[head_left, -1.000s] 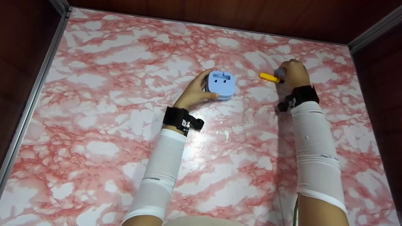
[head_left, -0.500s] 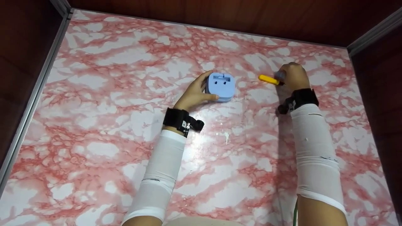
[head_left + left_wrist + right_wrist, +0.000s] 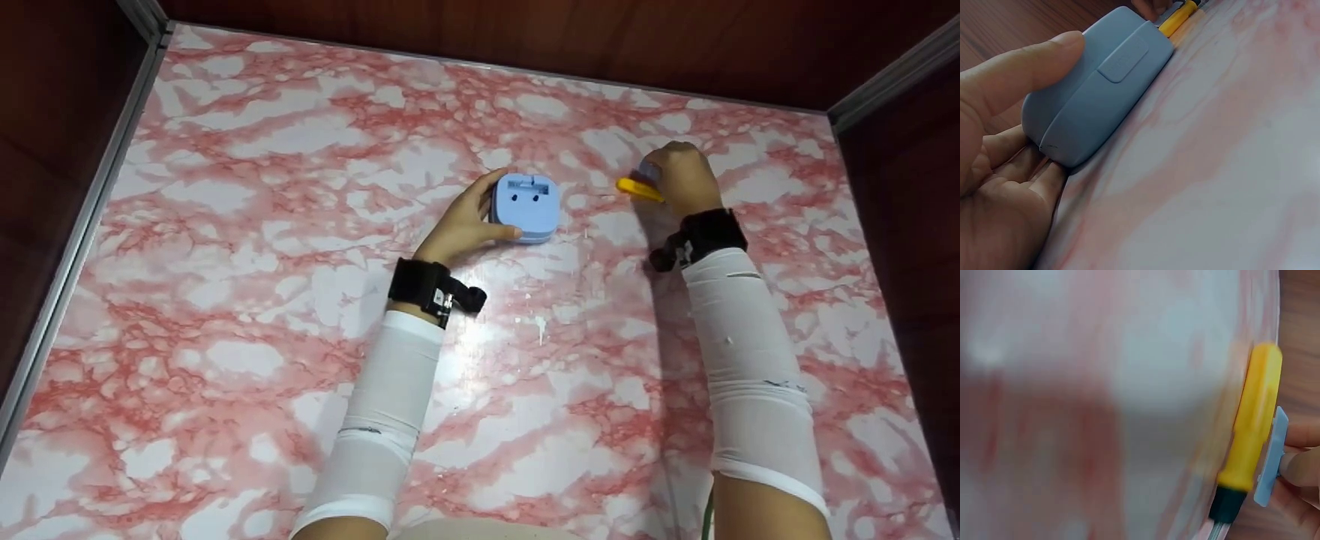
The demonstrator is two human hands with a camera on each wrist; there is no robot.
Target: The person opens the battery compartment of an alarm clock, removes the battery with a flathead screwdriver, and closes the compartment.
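Gripping a pale blue, rounded-square plastic box (image 3: 527, 207) just above the centre of the head view, the left hand (image 3: 461, 223) wraps its thumb along the box's near edge and its fingers behind the far left side. In the left wrist view the thumb lies over the box's top edge while the fingers (image 3: 1013, 169) cradle its underside; the box's face and two dark holes show only in the head view. The box lies flat on the pink-and-white marbled tabletop (image 3: 247, 225).

To the right of the box, the right hand (image 3: 675, 180) is curled around a yellow-handled screwdriver with a black collar (image 3: 639, 189). Its long axis runs roughly left to right across the frame, the yellow end pointing toward the box and standing apart from it. The shaft and tip are hidden inside the fist. In the blurred right wrist view the fingertips (image 3: 1297, 467) also pinch a small pale blue flat plastic piece (image 3: 1270, 461) against the handle; its full shape is hard to make out.

Both forearms wear white sleeves (image 3: 390, 405) and black wrist straps (image 3: 431, 287). Dark brown wooden walls (image 3: 525, 30) close in the tabletop.
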